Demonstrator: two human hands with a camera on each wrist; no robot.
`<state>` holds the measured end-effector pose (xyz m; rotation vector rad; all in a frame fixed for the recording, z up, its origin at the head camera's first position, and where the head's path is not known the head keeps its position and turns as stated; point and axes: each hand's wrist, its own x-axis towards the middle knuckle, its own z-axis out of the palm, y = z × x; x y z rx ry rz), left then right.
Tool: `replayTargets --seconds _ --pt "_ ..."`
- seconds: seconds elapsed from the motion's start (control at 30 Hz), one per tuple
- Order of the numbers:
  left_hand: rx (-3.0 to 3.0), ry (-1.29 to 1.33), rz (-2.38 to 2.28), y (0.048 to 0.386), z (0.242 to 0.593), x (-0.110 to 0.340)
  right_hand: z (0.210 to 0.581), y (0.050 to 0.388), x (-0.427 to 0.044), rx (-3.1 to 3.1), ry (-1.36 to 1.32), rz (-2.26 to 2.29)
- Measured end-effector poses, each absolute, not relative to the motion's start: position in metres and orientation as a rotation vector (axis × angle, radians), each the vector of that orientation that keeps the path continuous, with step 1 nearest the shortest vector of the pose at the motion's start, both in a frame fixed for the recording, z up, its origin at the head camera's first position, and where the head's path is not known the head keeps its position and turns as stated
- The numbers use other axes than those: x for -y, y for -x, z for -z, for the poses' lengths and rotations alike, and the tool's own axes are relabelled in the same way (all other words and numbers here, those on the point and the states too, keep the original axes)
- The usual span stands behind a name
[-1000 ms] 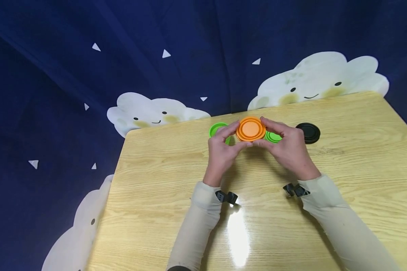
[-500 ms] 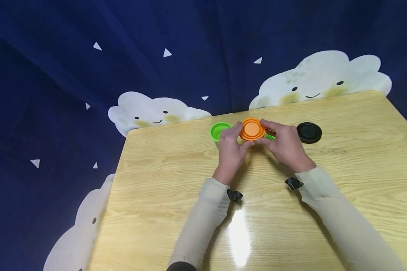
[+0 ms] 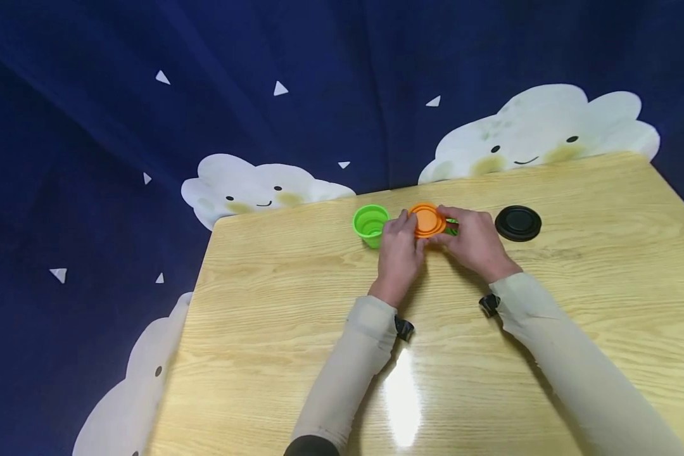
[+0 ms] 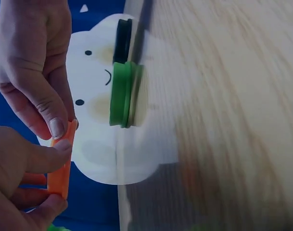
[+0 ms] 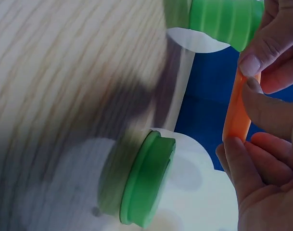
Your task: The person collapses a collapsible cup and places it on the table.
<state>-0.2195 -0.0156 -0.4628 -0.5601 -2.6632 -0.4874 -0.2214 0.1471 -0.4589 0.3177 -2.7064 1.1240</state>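
An orange collapsible cup [image 3: 426,220], folded flat into a disc, is held above the table by both hands. My left hand [image 3: 400,258] pinches its left edge, with the fingers covering part of the rim. My right hand [image 3: 479,244] grips the right edge between thumb and fingers. In both wrist views the orange disc stands edge-on, and the two thumbs come close together on it. Just left of the left hand stands a green collapsible cup [image 3: 370,223], pulled out tall. Behind the right hand's fingers lies a flat green cup [image 4: 120,94], mostly hidden in the head view.
A flat black disc-shaped cup [image 3: 519,223] lies on the wooden table [image 3: 262,304] to the right of the right hand. Beyond the table's far edge hangs a dark blue curtain [image 3: 319,63] with white clouds.
My left hand has moved right, uncovering the tall green cup, and its fingers now lie further over the orange cup's left side. The orange cup has shifted slightly right.
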Motion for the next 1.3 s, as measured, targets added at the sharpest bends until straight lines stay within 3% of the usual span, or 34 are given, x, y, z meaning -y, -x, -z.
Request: replayTargets --seconds 0.6,1.3 --pt "2.892 0.423 0.062 0.221 0.47 -0.005 0.472 0.237 -0.15 2.814 -0.471 -1.091" --pt "2.985 0.427 0.095 0.228 0.482 -0.002 0.479 0.242 -0.139 2.975 -0.549 -0.856"
